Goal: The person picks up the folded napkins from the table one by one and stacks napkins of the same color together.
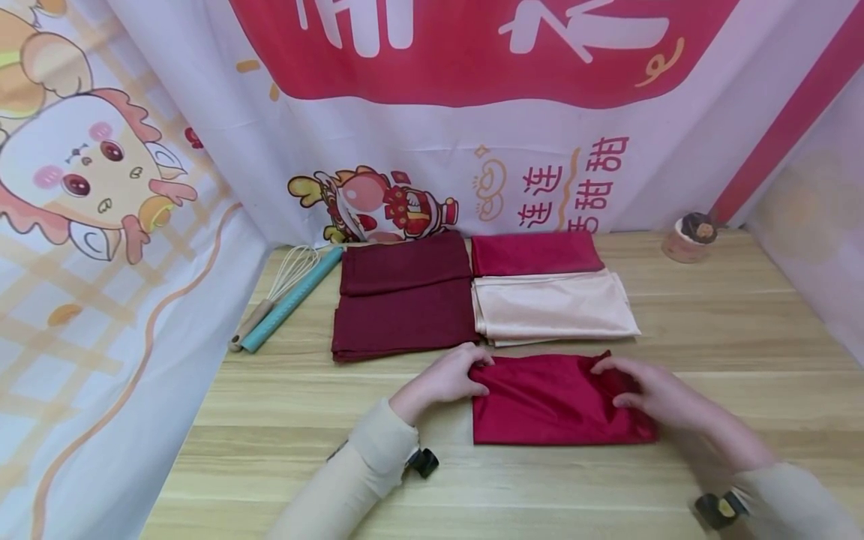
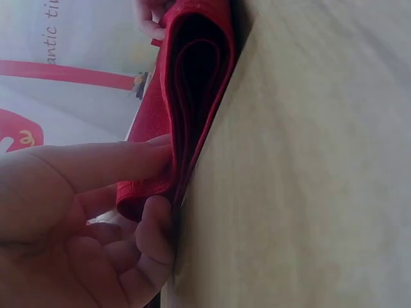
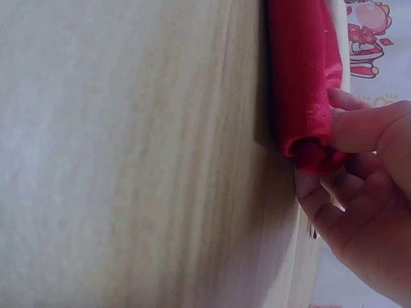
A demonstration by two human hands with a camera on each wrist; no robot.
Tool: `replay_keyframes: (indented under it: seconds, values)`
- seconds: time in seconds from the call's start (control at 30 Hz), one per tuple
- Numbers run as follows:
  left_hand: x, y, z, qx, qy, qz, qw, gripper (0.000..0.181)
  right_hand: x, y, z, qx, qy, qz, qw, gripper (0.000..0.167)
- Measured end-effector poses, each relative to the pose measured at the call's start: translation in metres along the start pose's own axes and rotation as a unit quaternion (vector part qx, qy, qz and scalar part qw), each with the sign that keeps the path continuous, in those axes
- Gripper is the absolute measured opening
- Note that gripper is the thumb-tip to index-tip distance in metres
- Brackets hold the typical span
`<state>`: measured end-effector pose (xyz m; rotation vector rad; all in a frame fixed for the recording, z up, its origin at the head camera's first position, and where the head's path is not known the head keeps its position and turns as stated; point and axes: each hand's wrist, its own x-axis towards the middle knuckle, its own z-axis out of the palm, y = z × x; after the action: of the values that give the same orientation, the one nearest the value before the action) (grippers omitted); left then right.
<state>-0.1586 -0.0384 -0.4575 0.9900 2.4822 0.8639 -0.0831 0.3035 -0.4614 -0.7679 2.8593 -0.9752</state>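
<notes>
A folded red cloth (image 1: 540,405) lies on the table between the two hands. The left hand (image 1: 448,375) pinches its left end near the upper corner; in the left wrist view, thumb and fingers (image 2: 154,240) close on the layered edge of the cloth (image 2: 170,83), whose folds stand open in a loop. At the right end the right hand (image 1: 664,394) holds the cloth with thumb and fingers, and the fabric puckers there. In the right wrist view the right hand (image 3: 366,173) grips the rolled-looking end of the cloth (image 3: 298,77).
Behind lie two dark maroon folded cloths (image 1: 405,319), another red one (image 1: 536,253) and a cream one (image 1: 553,306). A whisk (image 1: 290,277) and a teal rod (image 1: 293,300) are at the left. A small cup (image 1: 688,238) stands at the back right, before a printed curtain (image 1: 432,135).
</notes>
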Motion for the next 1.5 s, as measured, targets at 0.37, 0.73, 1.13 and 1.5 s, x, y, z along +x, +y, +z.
replay_keyframes:
  seconds: [0.37, 0.73, 1.13, 1.5]
  values:
    - [-0.007, -0.013, 0.005, -0.172, 0.006, -0.01, 0.9851, 0.021, 0.001, 0.003, 0.0, 0.024, 0.005, 0.006, 0.9997, 0.046]
    - [-0.01, -0.007, 0.0, -0.195, 0.015, -0.008, 0.9807, 0.024, 0.001, -0.003, -0.003, 0.065, -0.003, 0.034, 0.9973, 0.04]
    - [-0.003, -0.002, -0.009, -0.024, -0.041, -0.007, 0.9989, 0.029, 0.002, 0.0, 0.0, 0.065, -0.012, 0.042, 0.9969, 0.04]
    - [-0.005, -0.006, -0.007, -0.061, -0.046, 0.023, 0.9968, 0.025, 0.001, 0.003, 0.0, 0.091, 0.0, 0.032, 0.9954, 0.04]
